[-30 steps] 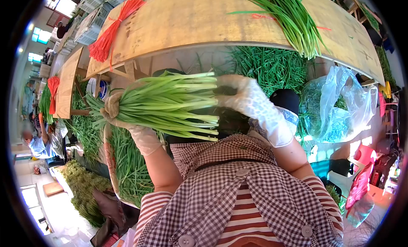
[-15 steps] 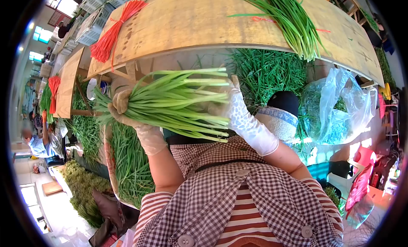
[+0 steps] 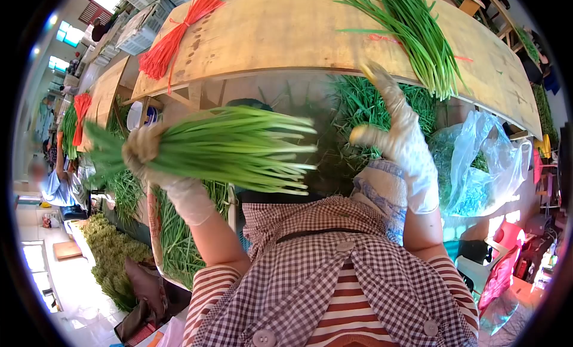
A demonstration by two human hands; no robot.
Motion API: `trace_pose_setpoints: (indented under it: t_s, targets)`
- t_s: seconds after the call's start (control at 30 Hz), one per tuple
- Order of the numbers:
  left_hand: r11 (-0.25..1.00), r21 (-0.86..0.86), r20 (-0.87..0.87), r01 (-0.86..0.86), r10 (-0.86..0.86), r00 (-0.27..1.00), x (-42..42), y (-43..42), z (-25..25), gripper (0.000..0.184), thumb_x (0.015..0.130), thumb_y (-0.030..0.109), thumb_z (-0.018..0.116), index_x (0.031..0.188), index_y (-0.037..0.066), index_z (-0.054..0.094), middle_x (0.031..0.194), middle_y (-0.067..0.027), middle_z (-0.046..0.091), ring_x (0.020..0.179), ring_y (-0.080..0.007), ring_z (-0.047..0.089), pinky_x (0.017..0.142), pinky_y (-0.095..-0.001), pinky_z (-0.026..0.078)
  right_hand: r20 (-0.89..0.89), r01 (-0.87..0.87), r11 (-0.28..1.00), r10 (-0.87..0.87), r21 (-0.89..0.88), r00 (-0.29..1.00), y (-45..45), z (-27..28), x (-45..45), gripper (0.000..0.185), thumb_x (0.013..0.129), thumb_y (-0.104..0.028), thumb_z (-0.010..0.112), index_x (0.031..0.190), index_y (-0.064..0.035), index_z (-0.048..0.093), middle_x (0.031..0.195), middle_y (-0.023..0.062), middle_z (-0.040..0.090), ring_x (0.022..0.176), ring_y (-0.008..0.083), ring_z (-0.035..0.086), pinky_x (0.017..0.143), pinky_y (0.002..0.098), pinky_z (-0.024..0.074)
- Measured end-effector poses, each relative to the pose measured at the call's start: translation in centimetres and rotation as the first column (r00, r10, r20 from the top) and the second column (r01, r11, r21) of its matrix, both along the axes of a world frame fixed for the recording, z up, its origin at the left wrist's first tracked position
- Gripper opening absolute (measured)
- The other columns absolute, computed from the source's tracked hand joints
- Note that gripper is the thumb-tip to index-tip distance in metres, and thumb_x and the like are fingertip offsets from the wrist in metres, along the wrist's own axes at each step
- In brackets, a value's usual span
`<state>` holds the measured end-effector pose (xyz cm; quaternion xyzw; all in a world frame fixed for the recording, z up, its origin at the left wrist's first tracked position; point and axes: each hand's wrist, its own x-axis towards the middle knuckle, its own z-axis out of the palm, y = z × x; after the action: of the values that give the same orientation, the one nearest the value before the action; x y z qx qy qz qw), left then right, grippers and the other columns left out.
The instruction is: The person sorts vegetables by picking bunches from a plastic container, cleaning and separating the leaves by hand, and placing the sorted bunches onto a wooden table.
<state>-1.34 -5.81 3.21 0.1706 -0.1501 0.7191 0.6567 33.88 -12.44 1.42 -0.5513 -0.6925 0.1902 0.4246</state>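
Note:
A loose bunch of garlic chives [image 3: 239, 147], pale stem ends pointing right, is gripped in my gloved left hand [image 3: 142, 150], with fingers wrapped round its leafy part. Motion blurs the bunch and hand a little. My gloved right hand [image 3: 397, 126] holds nothing; thumb and fingers are spread apart, fingertips near the table's front edge. Beyond it, more garlic chives [image 3: 418, 42] lie on the wooden table [image 3: 286, 36] across a red tie. A bundle of red ties [image 3: 179, 36] rests at the table's left.
Loose greens [image 3: 364, 108] are heaped below the table. A clear plastic bag [image 3: 477, 162] stands at right, near a chair with a red cloth [image 3: 504, 257]. At left are a basket of chives [image 3: 185, 245] and another person [image 3: 57, 189]. White crates [image 3: 140, 33] are stacked farther back.
My left hand has moved left and slightly down with the garlic chives. My right hand has left the stem ends, moving right and towards the table, its fingers now spread.

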Motion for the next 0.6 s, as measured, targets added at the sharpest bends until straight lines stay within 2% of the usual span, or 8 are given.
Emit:
trace_pose_setpoints:
  t_s: [0.07, 0.17, 0.27, 0.37, 0.43, 0.5, 0.57, 0.6]
  targets:
    - [0.994, -0.096, -0.088, 0.048, -0.057, 0.994, 4.2, -0.1, 0.9, 0.024, 0.082, 0.006, 0.061, 0.067, 0.013, 0.044, 0.054, 0.0042, 0.041, 0.05, -0.0088, 0.04, 0.063, -0.0276, 0.044, 0.012, -0.25, 0.968, 0.25, 0.003, 0.968, -0.3, 3.4, -3.6, 0.124, 0.045, -0.034, 0.086, 0.149, -0.0109, 0.023, 0.151, 0.0175, 0.027, 0.141, 0.031, 0.023, 0.114, 0.0409, 0.0225]
    - [0.963, -0.27, -0.208, 0.026, -0.085, 0.974, 7.6, 0.9, 1.7, 0.018, 0.084, 0.007, 0.061, 0.071, 0.01, 0.048, 0.056, 0.002, 0.042, 0.05, -0.0108, 0.04, 0.061, -0.0296, 0.044, -0.485, -0.7, 0.672, 0.542, -0.239, 0.686, 2.7, -4.4, -5.2, 0.11, 0.065, -0.04, 0.082, 0.148, -0.0035, 0.018, 0.149, 0.0206, 0.028, 0.135, 0.0281, 0.032, 0.111, 0.038, 0.0279]
    - [0.905, -0.379, -0.458, -0.191, -0.005, 0.889, 8.5, 3.3, 1.2, 0.015, 0.085, 0.008, 0.062, 0.075, 0.008, 0.051, 0.058, 0.0006, 0.044, 0.052, -0.0124, 0.043, 0.059, -0.0275, 0.044, -0.978, -0.979, 0.204, 0.202, -0.01, 0.052, 2.2, -11.5, -5.5, 0.099, 0.076, -0.053, 0.071, 0.147, -0.006, 0.021, 0.141, 0.0177, 0.042, 0.124, 0.0242, 0.048, 0.101, 0.0353, 0.0425]
    - [0.811, -0.441, -0.616, -0.384, 0.038, 0.787, 9.0, 4.5, -0.1, 0.014, 0.086, 0.011, 0.061, 0.078, 0.006, 0.051, 0.06, -0.0004, 0.045, 0.054, -0.0141, 0.045, 0.057, -0.0241, 0.044, -0.978, -0.934, 0.31, -0.054, 0.177, -0.204, 0.3, -11.2, -7.6, 0.086, 0.077, -0.032, 0.077, 0.144, -0.0075, 0.028, 0.128, 0.0155, 0.053, 0.112, 0.0314, 0.058, 0.089, 0.042, 0.0509]
    - [0.78, -0.46, -0.654, -0.425, 0.027, 0.756, 9.5, 4.9, -1.0, 0.012, 0.087, 0.011, 0.061, 0.081, 0.005, 0.053, 0.06, -0.0013, 0.047, 0.052, -0.0151, 0.046, 0.056, -0.0248, 0.045, -0.973, -0.894, 0.424, 0.098, -0.148, 0.207, -1.1, -9.8, -7.9, 0.102, 0.059, -0.036, 0.088, 0.14, -0.0031, 0.036, 0.13, 0.0135, 0.054, 0.113, 0.032, 0.057, 0.094, 0.0442, 0.0483]
    - [0.738, -0.469, -0.679, -0.484, 0.049, 0.733, 10.7, 4.6, -1.6, 0.009, 0.087, 0.008, 0.06, 0.091, 0.0, 0.056, 0.062, -0.0036, 0.051, 0.053, -0.0148, 0.049, 0.056, -0.0246, 0.047, -0.862, -0.774, 0.471, 0.053, -0.424, 0.504, -2.7, -6.7, -8.6, 0.072, 0.07, -0.004, 0.079, 0.133, -0.0028, 0.044, 0.125, 0.014, 0.057, 0.095, 0.0246, 0.065, 0.082, 0.0339, 0.0544]
    - [0.728, -0.496, -0.65, -0.474, 0.05, 0.758, 11.1, 5.0, -2.4, 0.012, 0.085, 0.007, 0.063, 0.08, 0.006, 0.053, 0.06, -0.0033, 0.049, 0.053, -0.0167, 0.047, 0.053, -0.0291, 0.044, -0.879, -0.799, 0.367, -0.165, -0.476, 0.447, -2.9, -7.8, -7.8, 0.059, 0.073, -0.008, 0.079, 0.124, -0.0015, 0.05, 0.111, 0.0136, 0.064, 0.085, 0.0196, 0.065, 0.079, 0.0318, 0.0548]
    - [0.753, -0.494, -0.621, -0.434, 0.043, 0.782, 11.2, 4.9, -2.5, 0.011, 0.086, 0.009, 0.063, 0.081, 0.006, 0.054, 0.062, -0.0038, 0.05, 0.054, -0.0173, 0.048, 0.054, -0.0296, 0.045, -0.735, -0.651, 0.388, -0.113, -0.652, 0.669, -2.5, -6.6, -7.1, 0.054, 0.074, -0.011, 0.079, 0.119, -0.0009, 0.053, 0.104, 0.0127, 0.065, 0.083, 0.0185, 0.065, 0.077, 0.0305, 0.0548]
